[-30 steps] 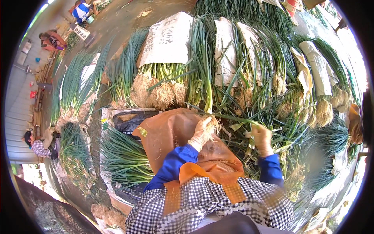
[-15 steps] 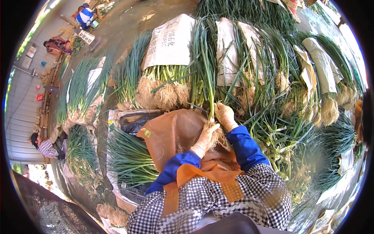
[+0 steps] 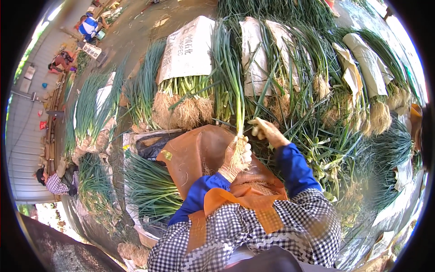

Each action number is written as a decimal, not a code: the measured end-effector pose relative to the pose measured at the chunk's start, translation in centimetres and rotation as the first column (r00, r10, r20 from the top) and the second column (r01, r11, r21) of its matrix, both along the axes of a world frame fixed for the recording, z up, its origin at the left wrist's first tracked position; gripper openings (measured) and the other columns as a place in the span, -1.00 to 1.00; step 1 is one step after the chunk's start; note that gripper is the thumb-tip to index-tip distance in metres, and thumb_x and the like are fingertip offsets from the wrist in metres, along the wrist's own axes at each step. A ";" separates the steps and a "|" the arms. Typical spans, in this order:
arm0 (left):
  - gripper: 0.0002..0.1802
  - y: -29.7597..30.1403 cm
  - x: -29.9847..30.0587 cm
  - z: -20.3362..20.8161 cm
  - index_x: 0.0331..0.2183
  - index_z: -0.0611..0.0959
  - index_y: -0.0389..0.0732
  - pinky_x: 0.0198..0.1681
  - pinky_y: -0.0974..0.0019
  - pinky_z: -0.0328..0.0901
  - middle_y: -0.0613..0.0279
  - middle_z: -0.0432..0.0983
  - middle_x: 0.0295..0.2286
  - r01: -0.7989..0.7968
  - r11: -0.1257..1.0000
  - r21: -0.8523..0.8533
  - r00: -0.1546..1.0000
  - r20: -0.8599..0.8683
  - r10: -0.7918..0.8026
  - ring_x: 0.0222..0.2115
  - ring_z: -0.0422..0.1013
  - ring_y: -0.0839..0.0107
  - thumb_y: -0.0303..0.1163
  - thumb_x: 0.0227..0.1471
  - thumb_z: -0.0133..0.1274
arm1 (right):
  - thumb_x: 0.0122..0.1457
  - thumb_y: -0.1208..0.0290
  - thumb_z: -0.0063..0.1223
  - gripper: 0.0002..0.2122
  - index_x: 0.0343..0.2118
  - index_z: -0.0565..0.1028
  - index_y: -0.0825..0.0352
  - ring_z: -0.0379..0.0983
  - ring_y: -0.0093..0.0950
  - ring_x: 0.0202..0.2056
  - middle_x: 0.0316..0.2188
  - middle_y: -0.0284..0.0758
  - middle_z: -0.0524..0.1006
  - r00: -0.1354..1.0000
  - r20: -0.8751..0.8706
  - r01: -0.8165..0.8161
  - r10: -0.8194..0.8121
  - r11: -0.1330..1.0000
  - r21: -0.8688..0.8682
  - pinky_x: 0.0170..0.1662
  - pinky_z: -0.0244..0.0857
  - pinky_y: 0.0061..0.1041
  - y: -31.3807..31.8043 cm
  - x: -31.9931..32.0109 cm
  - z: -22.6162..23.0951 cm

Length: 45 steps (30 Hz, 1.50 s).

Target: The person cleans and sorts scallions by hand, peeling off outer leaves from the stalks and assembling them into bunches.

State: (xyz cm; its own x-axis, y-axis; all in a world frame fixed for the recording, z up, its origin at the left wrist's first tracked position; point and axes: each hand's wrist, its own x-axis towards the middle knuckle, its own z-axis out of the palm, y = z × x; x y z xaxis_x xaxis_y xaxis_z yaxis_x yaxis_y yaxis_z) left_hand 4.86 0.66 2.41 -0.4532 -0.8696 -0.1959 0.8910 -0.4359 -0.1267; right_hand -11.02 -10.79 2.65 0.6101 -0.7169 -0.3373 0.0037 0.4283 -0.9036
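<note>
My left hand (image 3: pixel 235 158) is closed around a green onion (image 3: pixel 238 109) at its root end, over my apron-covered lap. Its pale roots hang across my fingers, and its white stem and long green leaves point away from me. Just to the right, my right hand (image 3: pixel 268 131) is apart from the stalk, with the forefinger stretched out and the other fingers partly bent. I see nothing held in it. A brown apron sheet (image 3: pixel 195 145) lies under both hands.
Beyond my hands lie rooted onion bundles (image 3: pixel 188 111), some covered by a white sack (image 3: pixel 190 50). Loose leaves (image 3: pixel 317 158) are heaped at right, and trimmed onions (image 3: pixel 152 183) lie at left. A person (image 3: pixel 56 181) sits far left; another (image 3: pixel 89 27) is at the upper left.
My right hand has come off the onion and moved slightly right, its fingers loosening. The left hand keeps hold of the root end, now turned with the fingers wrapped round it.
</note>
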 end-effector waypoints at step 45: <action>-0.59 -0.1 1.6 -0.1 -0.51 0.47 -0.07 -0.84 0.37 0.01 0.39 0.13 -0.82 -0.086 0.977 0.197 0.991 0.115 0.064 -0.87 0.07 0.45 0.01 0.10 -0.28 | 0.22 0.29 -0.13 -0.79 -0.51 0.38 0.25 0.15 -0.73 -0.64 -0.66 -0.55 0.31 0.990 0.101 0.108 -0.099 0.991 -0.085 -0.56 0.05 -0.70 4.3 4.0 0.4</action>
